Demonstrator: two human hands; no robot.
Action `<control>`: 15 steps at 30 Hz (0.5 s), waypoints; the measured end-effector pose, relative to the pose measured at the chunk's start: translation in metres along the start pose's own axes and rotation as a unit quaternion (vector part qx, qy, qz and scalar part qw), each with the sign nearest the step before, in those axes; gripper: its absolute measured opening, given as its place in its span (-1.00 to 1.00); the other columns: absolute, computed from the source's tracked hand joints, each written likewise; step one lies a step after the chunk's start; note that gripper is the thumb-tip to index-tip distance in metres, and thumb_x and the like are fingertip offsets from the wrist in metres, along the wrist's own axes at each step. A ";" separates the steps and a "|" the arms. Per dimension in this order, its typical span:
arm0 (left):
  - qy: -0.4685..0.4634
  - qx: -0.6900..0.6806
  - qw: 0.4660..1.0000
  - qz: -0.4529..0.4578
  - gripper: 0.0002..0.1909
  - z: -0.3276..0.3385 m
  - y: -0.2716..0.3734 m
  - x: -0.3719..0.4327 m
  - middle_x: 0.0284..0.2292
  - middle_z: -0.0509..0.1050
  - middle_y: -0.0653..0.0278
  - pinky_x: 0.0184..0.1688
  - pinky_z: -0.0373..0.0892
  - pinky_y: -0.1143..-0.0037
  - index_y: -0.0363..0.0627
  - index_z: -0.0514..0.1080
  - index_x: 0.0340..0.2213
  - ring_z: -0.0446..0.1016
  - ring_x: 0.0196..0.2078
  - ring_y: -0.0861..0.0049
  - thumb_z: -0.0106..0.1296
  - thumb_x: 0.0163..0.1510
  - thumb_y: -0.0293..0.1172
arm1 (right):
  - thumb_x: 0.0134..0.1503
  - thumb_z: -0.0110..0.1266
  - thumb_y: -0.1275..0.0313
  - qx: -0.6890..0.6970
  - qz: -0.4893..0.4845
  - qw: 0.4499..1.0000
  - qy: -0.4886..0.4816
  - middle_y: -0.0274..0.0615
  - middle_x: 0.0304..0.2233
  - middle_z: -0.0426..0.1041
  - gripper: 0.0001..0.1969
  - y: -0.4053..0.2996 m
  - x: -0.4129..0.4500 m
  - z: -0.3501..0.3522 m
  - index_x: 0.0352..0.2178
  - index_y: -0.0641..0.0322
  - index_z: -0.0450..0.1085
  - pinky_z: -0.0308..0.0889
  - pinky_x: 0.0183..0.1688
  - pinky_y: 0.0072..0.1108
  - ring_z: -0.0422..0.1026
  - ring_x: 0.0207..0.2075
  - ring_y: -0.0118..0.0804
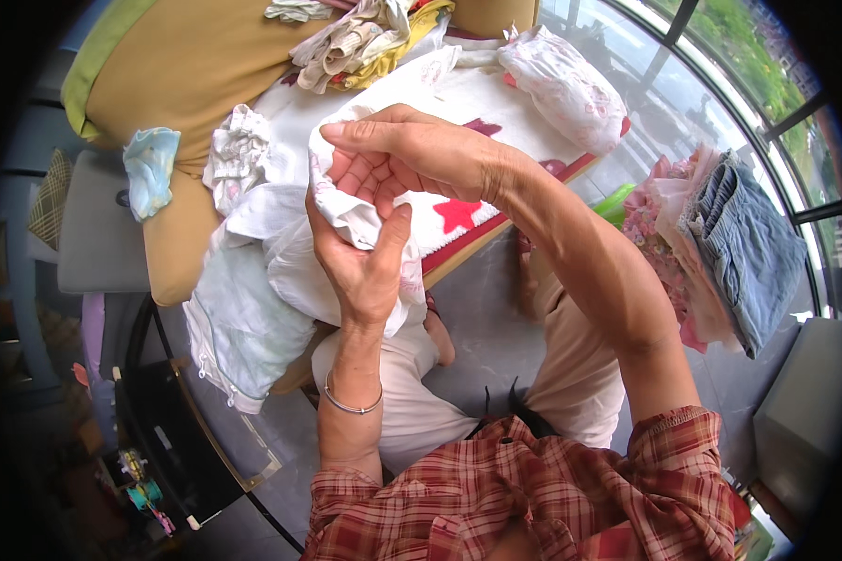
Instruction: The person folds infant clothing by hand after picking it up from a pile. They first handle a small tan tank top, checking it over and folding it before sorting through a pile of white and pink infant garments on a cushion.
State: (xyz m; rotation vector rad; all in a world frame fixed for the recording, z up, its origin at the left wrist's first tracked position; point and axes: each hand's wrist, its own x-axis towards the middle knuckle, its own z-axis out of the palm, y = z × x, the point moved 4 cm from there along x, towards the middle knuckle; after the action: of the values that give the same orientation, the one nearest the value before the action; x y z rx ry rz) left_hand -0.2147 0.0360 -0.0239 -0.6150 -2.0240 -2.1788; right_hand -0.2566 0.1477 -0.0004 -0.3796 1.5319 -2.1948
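A white cloth garment [344, 217] with faint pink print is held up before me, its gathered opening spread into a ring. My left hand [361, 270] grips the near edge of that opening from below, thumb pointing up. The thumb of my right hand [410, 144] presses on the far edge, and its fingers curl inside the opening. Part of the garment hangs down past my left wrist. Under and beside it lie a pale blue-green zippered cloth piece [252, 315] and more white fabric [291, 263].
A white rug-like cover [456, 175] with red stars lies on a low, red-edged surface. Behind it are piled clothes [365, 42] and a rolled white printed bundle [568, 84]. A light blue cloth [151, 172] rests on the tan cushion [182, 77]. Denim [744, 238] and pink clothes [663, 217] are at right.
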 end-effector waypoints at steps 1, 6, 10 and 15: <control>0.031 -0.041 0.996 -0.067 -0.38 -0.007 0.002 0.001 -0.16 0.32 0.09 -0.09 0.27 0.48 -0.37 0.05 0.02 0.32 -0.10 0.45 0.03 -0.07 -0.55 | 0.15 -0.10 0.09 0.046 -0.015 0.999 -0.003 -0.18 -0.48 0.42 -0.54 -0.001 0.003 0.000 -0.37 0.40 0.38 0.37 -0.40 -0.63 0.41 -0.48 -0.43; 0.113 -0.331 0.913 -0.208 -0.54 -0.054 -0.010 0.008 -0.11 0.38 0.14 -0.01 0.29 0.33 -0.32 0.22 -0.03 0.37 -0.07 0.31 -0.14 -0.01 -0.42 | 0.07 0.01 0.21 -0.067 -0.106 0.978 0.167 -0.13 -0.41 0.44 -0.61 -0.007 0.008 -0.040 -0.25 0.41 0.36 0.36 -0.43 -0.61 0.43 -0.46 -0.40; 0.075 -0.403 0.886 -0.220 -0.52 -0.063 -0.007 0.010 -0.09 0.38 0.11 0.02 0.27 0.30 -0.32 0.21 -0.02 0.37 -0.05 0.26 -0.16 0.00 -0.38 | -0.14 0.09 0.50 -0.175 -0.163 0.948 0.211 -0.19 -0.35 0.44 -0.63 -0.009 0.001 -0.061 -0.21 0.32 0.36 0.31 -0.28 -0.61 0.38 -0.33 -0.47; 0.063 -0.392 0.890 -0.225 -0.52 -0.069 -0.014 0.008 -0.10 0.39 0.12 0.01 0.28 0.31 -0.31 0.22 -0.02 0.38 -0.06 0.28 -0.16 0.01 -0.36 | -0.18 0.12 0.48 -0.240 -0.259 0.926 0.134 -0.31 -0.34 0.42 -0.64 -0.021 -0.001 -0.047 -0.24 0.17 0.41 0.28 -0.25 -0.60 0.32 -0.28 -0.49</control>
State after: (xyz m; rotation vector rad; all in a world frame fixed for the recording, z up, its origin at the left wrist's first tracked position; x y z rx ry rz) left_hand -0.2417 -0.0287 -0.0365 -0.0191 -1.2341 -3.2188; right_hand -0.2811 0.1931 0.0026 -0.7299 2.3564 -2.2871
